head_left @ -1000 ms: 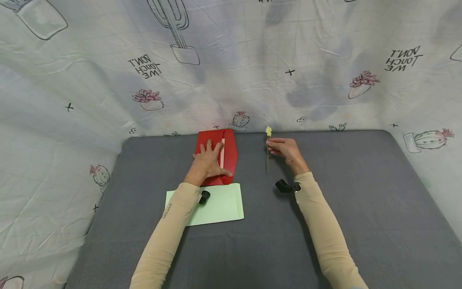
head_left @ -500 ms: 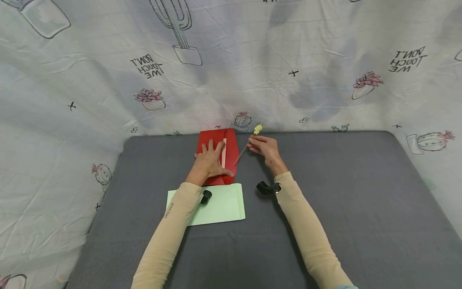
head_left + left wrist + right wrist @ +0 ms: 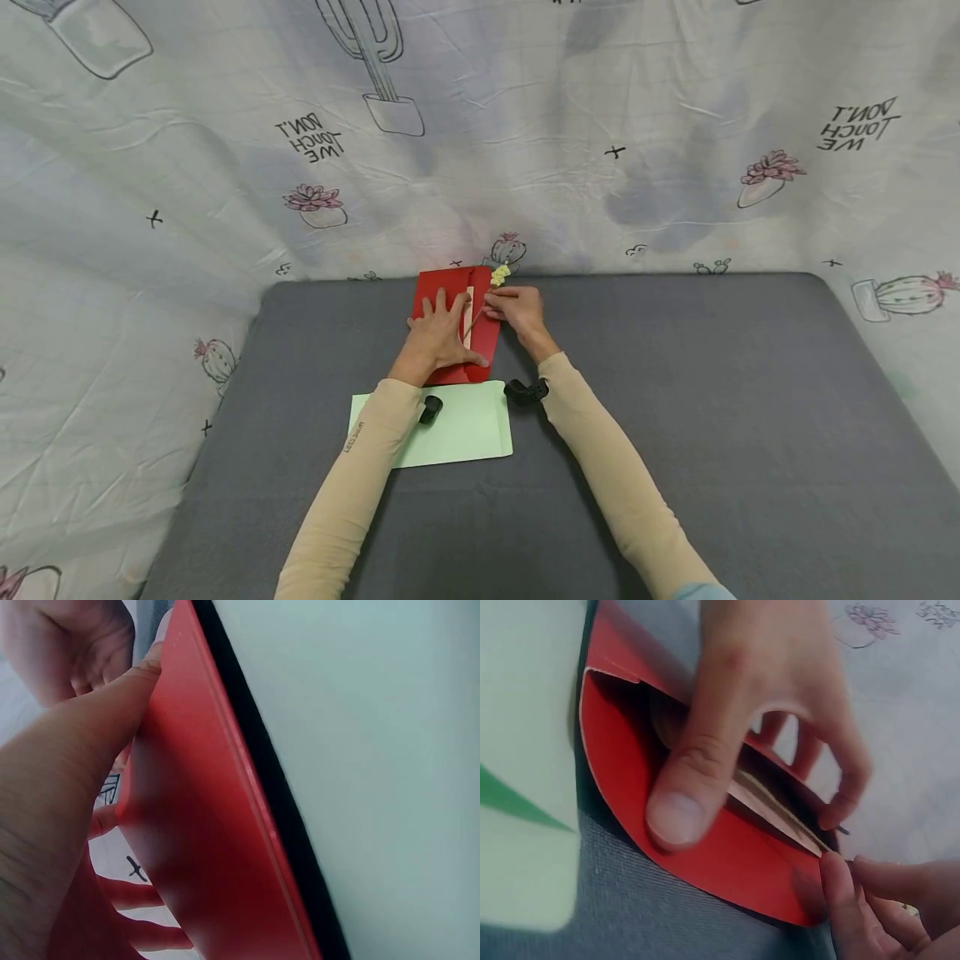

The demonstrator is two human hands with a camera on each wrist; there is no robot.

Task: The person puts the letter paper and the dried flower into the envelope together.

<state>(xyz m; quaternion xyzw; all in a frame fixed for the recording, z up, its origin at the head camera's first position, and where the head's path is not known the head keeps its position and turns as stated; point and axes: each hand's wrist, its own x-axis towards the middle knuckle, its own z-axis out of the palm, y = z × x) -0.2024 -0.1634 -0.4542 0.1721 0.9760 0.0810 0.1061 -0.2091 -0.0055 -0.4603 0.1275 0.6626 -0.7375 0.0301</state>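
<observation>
A red envelope (image 3: 427, 286) lies at the back of the table, its mouth gaping toward the right, and a pale card (image 3: 761, 802) shows inside. Across it my left hand (image 3: 435, 340) rests with fingers spread; the thumb (image 3: 679, 817) presses the flap and the other fingers lie over the front panel. With thumb and fingertips, my right hand (image 3: 521, 310) pinches a thin-stemmed flower (image 3: 500, 275) with a pale yellow head. The stem slants down into the envelope's mouth, beside the card. In the left wrist view the envelope hides most of the right hand.
A light green envelope or folded sheet (image 3: 465, 429) lies in front of the red one, partly under the left forearm. The grey tabletop (image 3: 750, 400) extends to the right. Behind it hangs a cloth (image 3: 555, 167) printed with cacti.
My right hand has moved left with the flower, tilting it so the stem's lower end has gone from beside the red envelope into its mouth. The left hand stays on the envelope.
</observation>
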